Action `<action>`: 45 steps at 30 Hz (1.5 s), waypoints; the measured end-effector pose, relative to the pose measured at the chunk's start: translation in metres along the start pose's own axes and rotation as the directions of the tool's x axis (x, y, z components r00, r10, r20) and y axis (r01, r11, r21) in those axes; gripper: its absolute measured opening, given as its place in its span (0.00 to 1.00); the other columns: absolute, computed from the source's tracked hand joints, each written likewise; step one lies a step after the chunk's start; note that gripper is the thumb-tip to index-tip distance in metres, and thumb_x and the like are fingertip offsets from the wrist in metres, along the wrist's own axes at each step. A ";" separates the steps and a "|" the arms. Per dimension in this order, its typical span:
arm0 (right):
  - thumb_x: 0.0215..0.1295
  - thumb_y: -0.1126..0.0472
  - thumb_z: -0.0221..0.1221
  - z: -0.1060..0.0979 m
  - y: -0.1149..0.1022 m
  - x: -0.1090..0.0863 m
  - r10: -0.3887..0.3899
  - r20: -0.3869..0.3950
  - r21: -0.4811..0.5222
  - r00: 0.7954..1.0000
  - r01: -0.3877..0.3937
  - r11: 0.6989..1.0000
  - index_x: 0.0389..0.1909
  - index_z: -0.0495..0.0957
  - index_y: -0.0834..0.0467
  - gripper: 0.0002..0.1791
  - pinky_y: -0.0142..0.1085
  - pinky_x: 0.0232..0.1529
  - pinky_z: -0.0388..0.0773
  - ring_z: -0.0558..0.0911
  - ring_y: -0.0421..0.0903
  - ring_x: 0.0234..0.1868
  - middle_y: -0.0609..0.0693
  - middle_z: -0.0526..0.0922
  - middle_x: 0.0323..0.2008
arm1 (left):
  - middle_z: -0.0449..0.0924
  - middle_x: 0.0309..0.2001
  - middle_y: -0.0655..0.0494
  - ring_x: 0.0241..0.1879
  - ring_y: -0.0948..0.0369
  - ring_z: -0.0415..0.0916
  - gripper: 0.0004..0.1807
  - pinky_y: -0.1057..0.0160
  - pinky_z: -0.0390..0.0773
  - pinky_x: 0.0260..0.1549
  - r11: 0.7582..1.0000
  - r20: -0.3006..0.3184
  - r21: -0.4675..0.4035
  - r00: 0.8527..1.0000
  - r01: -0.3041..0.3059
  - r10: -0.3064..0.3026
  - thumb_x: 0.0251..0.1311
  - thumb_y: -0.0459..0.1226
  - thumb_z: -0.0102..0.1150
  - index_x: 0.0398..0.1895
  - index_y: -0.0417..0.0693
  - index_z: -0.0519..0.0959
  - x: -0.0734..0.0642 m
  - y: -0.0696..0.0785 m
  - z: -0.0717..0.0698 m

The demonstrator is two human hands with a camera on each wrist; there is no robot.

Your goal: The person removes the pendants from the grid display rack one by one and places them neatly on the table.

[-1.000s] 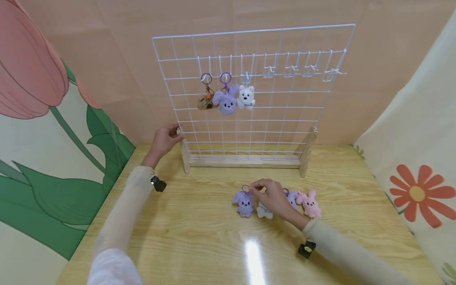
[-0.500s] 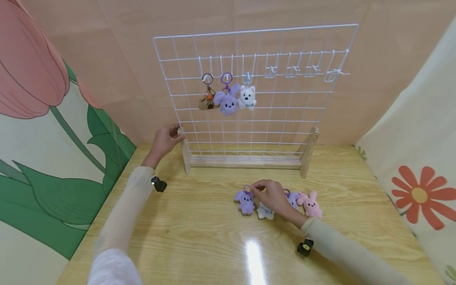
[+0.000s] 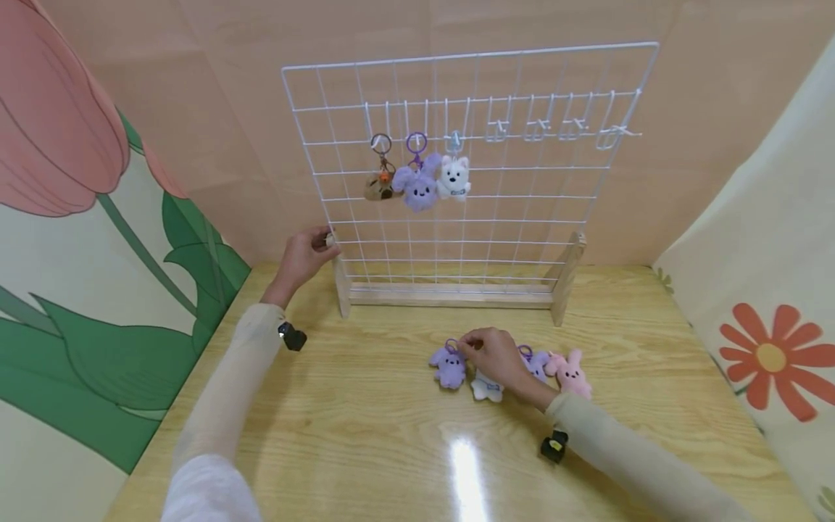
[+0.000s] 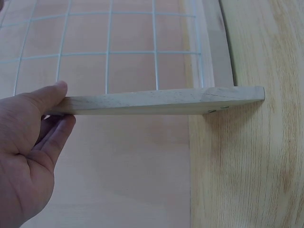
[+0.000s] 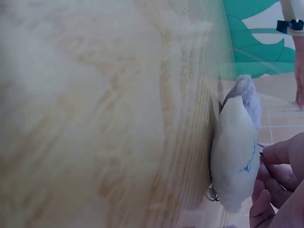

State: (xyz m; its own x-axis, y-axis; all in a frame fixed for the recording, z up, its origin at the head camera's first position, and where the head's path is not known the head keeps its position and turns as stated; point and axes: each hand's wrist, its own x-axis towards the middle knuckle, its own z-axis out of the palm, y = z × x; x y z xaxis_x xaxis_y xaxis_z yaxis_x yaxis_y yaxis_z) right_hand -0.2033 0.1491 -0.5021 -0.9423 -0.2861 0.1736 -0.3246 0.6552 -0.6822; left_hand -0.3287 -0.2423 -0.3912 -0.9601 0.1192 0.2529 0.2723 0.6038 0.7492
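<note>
My left hand [image 3: 301, 257] pinches the top of the wooden side post [image 4: 156, 100] of a white wire grid rack [image 3: 483, 241], thumb on one side and fingers on the other. Over the table, my right hand [image 3: 499, 359] pinches the purple ring of a purple plush keychain [image 3: 450, 371] between thumb and fingers. A white plush keychain [image 5: 232, 152] lies under and beside that hand, partly hidden by it in the head view. Right of it are another purple plush keychain [image 3: 536, 365], partly covered, and a pink bunny keychain [image 3: 571, 378].
On the rack's hooks hang a brown plush keychain [image 3: 380, 188], a purple one [image 3: 420, 190] and a white one [image 3: 454, 178]. Several bare hooks [image 3: 538, 130] continue to the right, the last jutting past the frame. The wooden table [image 3: 313, 435] extends in front.
The purple plush keychain at my right fingertips has shifted slightly toward the rack, its lower end rising a little. My left hand stays on the post.
</note>
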 end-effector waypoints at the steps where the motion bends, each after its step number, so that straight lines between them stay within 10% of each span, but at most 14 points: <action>1: 0.67 0.60 0.68 0.000 0.000 0.000 0.004 0.005 -0.002 1.000 -0.004 1.000 0.36 0.90 0.55 0.04 0.31 0.31 0.82 0.81 0.37 0.29 0.46 0.89 0.31 | 0.79 0.60 0.33 0.56 0.44 0.81 0.28 0.51 0.84 0.56 1.000 0.000 0.000 1.000 -0.001 0.001 0.67 0.35 0.67 0.67 0.32 0.73 -0.001 0.000 0.000; 18: 0.70 0.54 0.67 -0.041 -0.026 0.009 -0.094 -0.037 0.040 0.995 0.096 0.995 0.43 0.89 0.56 0.10 0.32 0.24 0.79 0.85 0.45 0.37 0.47 0.90 0.37 | 0.80 0.59 0.33 0.55 0.43 0.82 0.26 0.52 0.85 0.55 1.000 -0.005 -0.006 1.000 -0.011 0.011 0.67 0.34 0.67 0.65 0.31 0.74 0.001 0.000 0.000; 45: 0.68 0.53 0.68 -0.144 -0.114 0.071 -0.252 -0.338 -0.066 0.907 0.244 0.967 0.49 0.87 0.60 0.16 0.26 0.34 0.81 0.86 0.48 0.41 0.54 0.90 0.41 | 0.79 0.60 0.33 0.57 0.43 0.81 0.27 0.51 0.84 0.56 1.000 0.001 0.011 1.000 0.002 -0.002 0.67 0.33 0.67 0.66 0.31 0.73 0.000 0.000 0.000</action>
State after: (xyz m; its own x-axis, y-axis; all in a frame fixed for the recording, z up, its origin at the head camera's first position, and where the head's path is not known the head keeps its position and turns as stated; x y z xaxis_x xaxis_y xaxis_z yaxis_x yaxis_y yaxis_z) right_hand -0.2453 0.1546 -0.3097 -0.8003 -0.1886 0.5691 -0.5497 0.6098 -0.5709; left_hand -0.3284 -0.2422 -0.3907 -0.9608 0.1191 0.2505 0.2696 0.6131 0.7426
